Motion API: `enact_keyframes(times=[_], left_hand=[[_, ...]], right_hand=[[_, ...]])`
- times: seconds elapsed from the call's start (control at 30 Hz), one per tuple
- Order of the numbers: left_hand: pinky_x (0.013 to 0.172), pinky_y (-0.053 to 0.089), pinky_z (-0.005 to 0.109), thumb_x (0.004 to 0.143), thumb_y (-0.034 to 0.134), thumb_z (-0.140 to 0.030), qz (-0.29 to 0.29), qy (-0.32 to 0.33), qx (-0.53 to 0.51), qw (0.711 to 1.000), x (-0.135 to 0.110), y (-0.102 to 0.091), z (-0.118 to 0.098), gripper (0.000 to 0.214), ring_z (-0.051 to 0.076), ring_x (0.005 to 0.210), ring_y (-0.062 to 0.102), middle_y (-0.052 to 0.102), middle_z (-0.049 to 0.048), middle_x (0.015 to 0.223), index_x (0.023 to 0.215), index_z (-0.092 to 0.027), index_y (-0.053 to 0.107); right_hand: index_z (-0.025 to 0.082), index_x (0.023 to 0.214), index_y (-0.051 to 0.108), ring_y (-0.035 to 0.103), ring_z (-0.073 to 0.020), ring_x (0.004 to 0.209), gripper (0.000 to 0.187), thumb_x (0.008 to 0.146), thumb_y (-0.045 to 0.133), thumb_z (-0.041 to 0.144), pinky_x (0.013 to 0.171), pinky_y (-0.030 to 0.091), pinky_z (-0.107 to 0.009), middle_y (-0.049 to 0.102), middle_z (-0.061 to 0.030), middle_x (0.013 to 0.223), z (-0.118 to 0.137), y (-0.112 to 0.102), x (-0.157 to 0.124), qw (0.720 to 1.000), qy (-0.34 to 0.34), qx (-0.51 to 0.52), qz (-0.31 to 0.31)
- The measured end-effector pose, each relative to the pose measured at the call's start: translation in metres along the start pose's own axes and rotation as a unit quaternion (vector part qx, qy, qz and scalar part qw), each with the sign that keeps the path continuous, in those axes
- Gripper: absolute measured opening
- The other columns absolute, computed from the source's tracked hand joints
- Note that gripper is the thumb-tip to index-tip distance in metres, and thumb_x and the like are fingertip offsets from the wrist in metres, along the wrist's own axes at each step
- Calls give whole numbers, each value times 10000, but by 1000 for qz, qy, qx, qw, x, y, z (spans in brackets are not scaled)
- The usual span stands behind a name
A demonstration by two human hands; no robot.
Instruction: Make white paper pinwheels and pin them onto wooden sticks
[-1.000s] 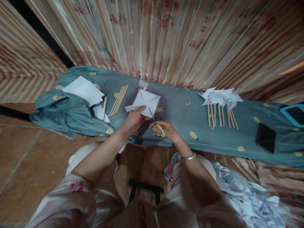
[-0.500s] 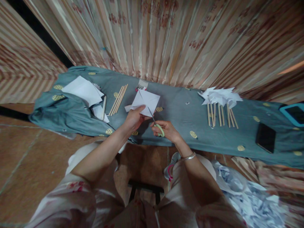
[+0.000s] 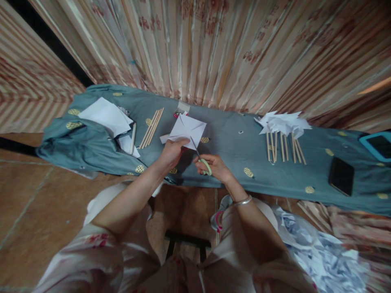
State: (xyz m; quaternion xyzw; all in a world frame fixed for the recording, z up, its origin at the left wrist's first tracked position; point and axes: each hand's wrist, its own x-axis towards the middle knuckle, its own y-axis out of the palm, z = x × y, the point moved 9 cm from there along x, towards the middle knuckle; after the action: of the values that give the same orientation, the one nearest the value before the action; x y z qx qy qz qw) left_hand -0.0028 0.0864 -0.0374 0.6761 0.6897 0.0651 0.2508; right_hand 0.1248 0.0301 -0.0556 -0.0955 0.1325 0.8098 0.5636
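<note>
A square sheet of white paper with slits running in from its corners is pinched at its near left edge by my left hand, thumb on top. My right hand grips a pair of scissors by the pale green handles. The scissor blades reach up to the near corner of the paper and overlap it; whether they are fully closed is hard to make out. Left of the paper lie several thin wooden sticks side by side. Several white paper pinwheels on sticks rest to the right.
A stack of white paper and a white tube-like object sit at the left of the cloth-covered table. A black phone and a blue-edged device lie at the right. Crumpled material is on the lower right.
My left thumb has shifted slightly on the paper, and the sheet has turned a little. The right hand and scissors stay almost in place.
</note>
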Motion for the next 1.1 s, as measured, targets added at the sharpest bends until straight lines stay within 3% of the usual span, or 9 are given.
enact_keyframes(times=[0.3,1.1], left_hand=[[579,447,269,471,779,-228,8,2,27,1000,-2,3,1,205,140,591,556,639,-6,624,598,-158,633],[618,477,281,507,780,-221,25,-4,34,999,-1,4,4,205,156,633,589,667,10,666,638,-155,637]], right_hand=[[169,783,685,519,-56,497,484,570,842,575,503,425,-198,608,47,575,4,0,-1,1000,-5,2,-1],[170,756,684,517,-59,479,477,547,860,561,485,419,-199,609,44,546,3,-1,0,1000,1,4,-11]])
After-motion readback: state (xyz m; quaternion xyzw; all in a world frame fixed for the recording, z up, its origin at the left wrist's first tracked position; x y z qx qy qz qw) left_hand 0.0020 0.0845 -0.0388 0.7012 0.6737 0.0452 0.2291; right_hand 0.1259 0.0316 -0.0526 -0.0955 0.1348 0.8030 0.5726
